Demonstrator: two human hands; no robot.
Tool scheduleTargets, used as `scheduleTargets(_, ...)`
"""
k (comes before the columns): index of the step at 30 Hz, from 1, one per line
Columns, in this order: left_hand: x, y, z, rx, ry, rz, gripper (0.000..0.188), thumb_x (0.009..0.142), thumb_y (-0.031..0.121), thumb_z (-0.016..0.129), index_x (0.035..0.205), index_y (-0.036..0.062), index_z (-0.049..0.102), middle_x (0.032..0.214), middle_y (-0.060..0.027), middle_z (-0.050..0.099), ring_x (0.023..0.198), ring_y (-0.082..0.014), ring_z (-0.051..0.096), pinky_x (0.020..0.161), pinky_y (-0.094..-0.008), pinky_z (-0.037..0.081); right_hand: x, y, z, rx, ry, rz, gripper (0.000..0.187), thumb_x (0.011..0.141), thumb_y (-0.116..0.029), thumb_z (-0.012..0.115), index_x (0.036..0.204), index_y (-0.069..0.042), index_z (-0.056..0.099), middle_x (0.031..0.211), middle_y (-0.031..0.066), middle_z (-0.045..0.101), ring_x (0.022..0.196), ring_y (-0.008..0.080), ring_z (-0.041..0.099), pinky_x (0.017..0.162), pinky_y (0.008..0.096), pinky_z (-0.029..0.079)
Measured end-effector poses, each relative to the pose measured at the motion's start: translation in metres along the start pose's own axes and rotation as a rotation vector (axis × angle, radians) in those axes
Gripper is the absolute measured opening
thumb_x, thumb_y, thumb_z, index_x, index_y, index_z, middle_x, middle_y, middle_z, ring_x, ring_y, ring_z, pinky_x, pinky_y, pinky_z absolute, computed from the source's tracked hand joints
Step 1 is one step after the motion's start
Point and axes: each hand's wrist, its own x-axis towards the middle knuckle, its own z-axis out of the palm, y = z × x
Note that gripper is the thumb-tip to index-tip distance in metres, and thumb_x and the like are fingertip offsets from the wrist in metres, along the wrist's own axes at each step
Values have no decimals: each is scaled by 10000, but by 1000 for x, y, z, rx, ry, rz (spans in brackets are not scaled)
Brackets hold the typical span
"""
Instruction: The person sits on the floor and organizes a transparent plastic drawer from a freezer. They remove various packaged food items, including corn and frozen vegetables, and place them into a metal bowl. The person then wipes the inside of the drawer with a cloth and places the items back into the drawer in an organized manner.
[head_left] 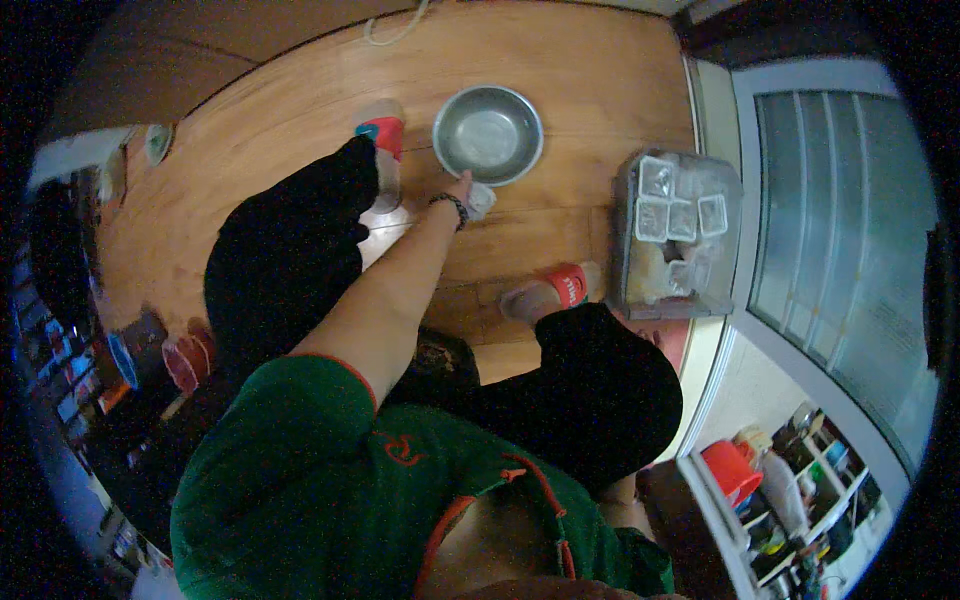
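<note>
My left arm reaches forward over the wooden floor, a dark beaded bracelet on its wrist. The fingers of my left hand (461,187) are closed round a crumpled white cloth (482,203) and lie right by the near rim of a round steel basin (489,100). Whether they touch that rim I cannot tell. A pale patch shows on the basin's bottom; it may be a reflection. My right hand does not show; only a bit of bare skin appears beside the right side of my shirt.
Red slippers (388,138) are on my feet, one either side of the reaching arm. To the right a grey plastic crate (625,235) holds several clear plastic tubs (652,218). Beyond it stands a glass-paned sliding door (835,200). Lower right, a red bucket (731,472) sits by cluttered shelves.
</note>
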Motion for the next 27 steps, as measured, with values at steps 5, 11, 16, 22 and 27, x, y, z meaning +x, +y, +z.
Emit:
scheduleTargets(5,-89,25,8,-150,-363,-31,349,866,375,517,910,31,558,862,-112,620,723,-234,611,619,-377,512,-2,-32,27,42,-136,-94,375,805,-112,605,1131,29,489,1036,110,581,844,173,559,691,265,461)
scheduleTargets(11,-224,146,23,-305,-497,209,59,715,-12,550,718,44,531,656,-80,554,601,-216,561,528,-415,495,-38,-53,37,169,-223,-202,314,819,-129,575,1086,31,527,1003,112,598,834,178,570,695,270,472)
scheduleTargets(16,-272,264,29,150,-926,566,74,703,-27,553,765,-6,587,757,-111,605,600,-215,554,536,-351,486,-86,-49,-1,128,-150,-237,278,831,-142,551,1048,32,559,976,113,613,826,182,579,698,275,482)
scheduleTargets(22,-238,402,-38,1164,279,1373,469,796,441,559,984,17,634,911,-167,646,825,-282,635,707,-373,509,-146,-103,-7,574,-232,82,241,842,-129,550,1012,38,585,930,118,628,788,179,588,662,269,488)
scheduleTargets(27,-211,380,-109,998,128,993,528,799,501,533,1002,23,629,908,-159,646,818,-261,628,720,-352,502,-70,-189,-15,-305,-219,-431,231,904,-178,532,1025,12,584,860,62,616,749,129,557,650,251,457)
